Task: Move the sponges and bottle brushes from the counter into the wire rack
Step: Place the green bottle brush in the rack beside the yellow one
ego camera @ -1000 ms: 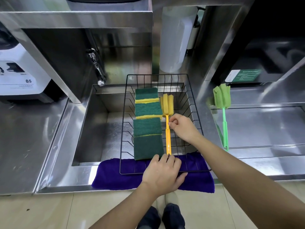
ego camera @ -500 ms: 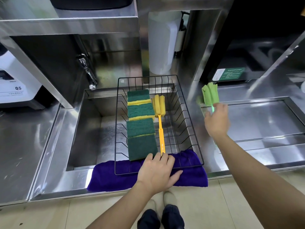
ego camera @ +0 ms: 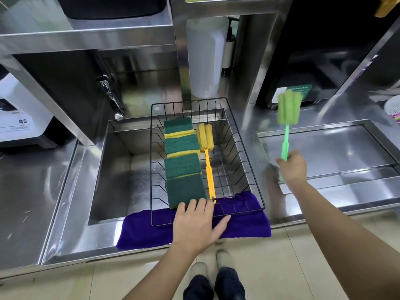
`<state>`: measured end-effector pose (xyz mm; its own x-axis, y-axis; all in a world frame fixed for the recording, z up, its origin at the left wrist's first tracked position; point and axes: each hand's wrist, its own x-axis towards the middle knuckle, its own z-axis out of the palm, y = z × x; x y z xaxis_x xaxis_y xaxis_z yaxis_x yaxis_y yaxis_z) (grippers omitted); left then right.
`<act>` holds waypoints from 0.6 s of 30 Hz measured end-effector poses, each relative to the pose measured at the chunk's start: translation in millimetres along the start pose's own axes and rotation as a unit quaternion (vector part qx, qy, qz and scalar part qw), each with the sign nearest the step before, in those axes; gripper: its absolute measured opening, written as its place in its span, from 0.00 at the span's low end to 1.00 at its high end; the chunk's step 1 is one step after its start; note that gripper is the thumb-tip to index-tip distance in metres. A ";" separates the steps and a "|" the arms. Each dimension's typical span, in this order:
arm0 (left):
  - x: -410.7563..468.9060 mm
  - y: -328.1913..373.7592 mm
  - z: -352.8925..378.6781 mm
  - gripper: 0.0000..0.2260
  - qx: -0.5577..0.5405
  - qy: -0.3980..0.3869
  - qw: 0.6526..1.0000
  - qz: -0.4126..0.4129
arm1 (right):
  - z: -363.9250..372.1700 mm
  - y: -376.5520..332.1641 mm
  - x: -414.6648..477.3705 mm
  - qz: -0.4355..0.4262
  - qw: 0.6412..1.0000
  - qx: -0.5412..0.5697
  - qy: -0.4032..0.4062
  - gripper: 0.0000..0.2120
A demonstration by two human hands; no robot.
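A black wire rack sits across the sink, its front on a purple towel. Inside it lies a row of several green and yellow sponges, with a yellow bottle brush beside them on the right. My left hand rests flat on the rack's front edge, fingers spread, holding nothing. My right hand grips the handle of a green bottle brush, held up in the air to the right of the rack, sponge head upward and blurred.
A faucet hangs over the sink at the back left. A white container stands behind the rack. To the right is a steel counter with a recessed tray. A white machine sits far left.
My right hand left the yellow brush in the rack, reached right to the green brush on the counter, took its handle and lifted it. My left hand stayed on the rack's front.
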<state>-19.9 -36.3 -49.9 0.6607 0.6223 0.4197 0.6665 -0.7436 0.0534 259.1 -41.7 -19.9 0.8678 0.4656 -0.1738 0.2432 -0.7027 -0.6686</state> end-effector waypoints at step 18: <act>-1.7 1.3 -0.3 0.24 0.011 -0.007 1.000 -0.003 | 38.2 -83.5 -68.3 -0.159 0.950 -0.036 -0.265 0.07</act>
<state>-20.3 -38.4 -50.3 0.6612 0.6304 0.4067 0.6780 -0.7342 0.0357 163.0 5.7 20.2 0.4101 0.8526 -0.3238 0.5013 -0.5074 -0.7009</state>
